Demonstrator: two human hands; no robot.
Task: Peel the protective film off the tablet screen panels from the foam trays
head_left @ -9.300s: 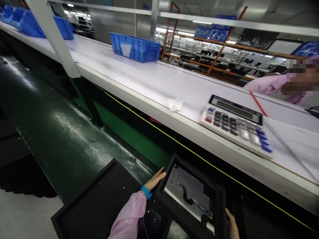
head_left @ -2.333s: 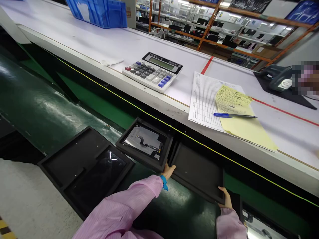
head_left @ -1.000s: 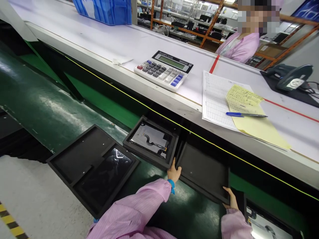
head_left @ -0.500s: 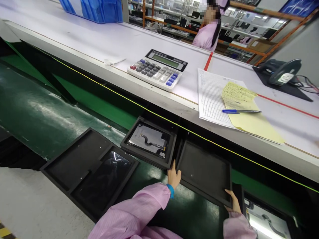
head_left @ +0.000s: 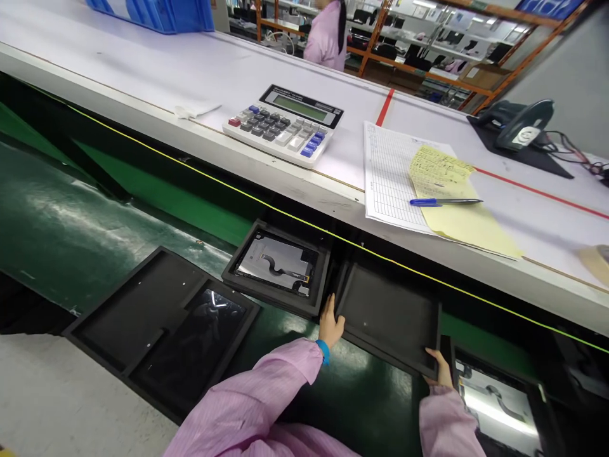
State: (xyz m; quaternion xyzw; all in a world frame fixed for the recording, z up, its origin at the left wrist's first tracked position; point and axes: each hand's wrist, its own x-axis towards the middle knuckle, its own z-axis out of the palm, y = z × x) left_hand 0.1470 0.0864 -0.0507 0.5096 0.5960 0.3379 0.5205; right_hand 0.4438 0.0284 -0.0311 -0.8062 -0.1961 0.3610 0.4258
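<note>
A black foam-like tray (head_left: 387, 317) with a flat recess lies on top of another tray, partly under the bench edge. My right hand (head_left: 440, 371) grips its right front corner, thumb over the rim and fingers beneath. At its left front corner is my left hand (head_left: 332, 327), fingers stretched into the gap beside the tray, thumb apart near the corner. Just left of that gap, a tray (head_left: 228, 270) holds a silver display panel (head_left: 280, 260) with a dark flex cable. Another silver panel (head_left: 499, 406) lies in a tray right of my right hand.
Further left lies a wide black tray (head_left: 137, 298) with a glossy dark screen (head_left: 195, 343) in one half. Above, the white bench (head_left: 166, 76) carries a calculator (head_left: 285, 124), papers (head_left: 387, 171), a pen (head_left: 445, 202), a scanner (head_left: 521, 127) and a blue bin (head_left: 166, 16). A person (head_left: 326, 35) stands behind.
The view has shifted slightly, so bench items appear a little further left and up. Both hands stay at the same tray corners. The person behind appears further left.
</note>
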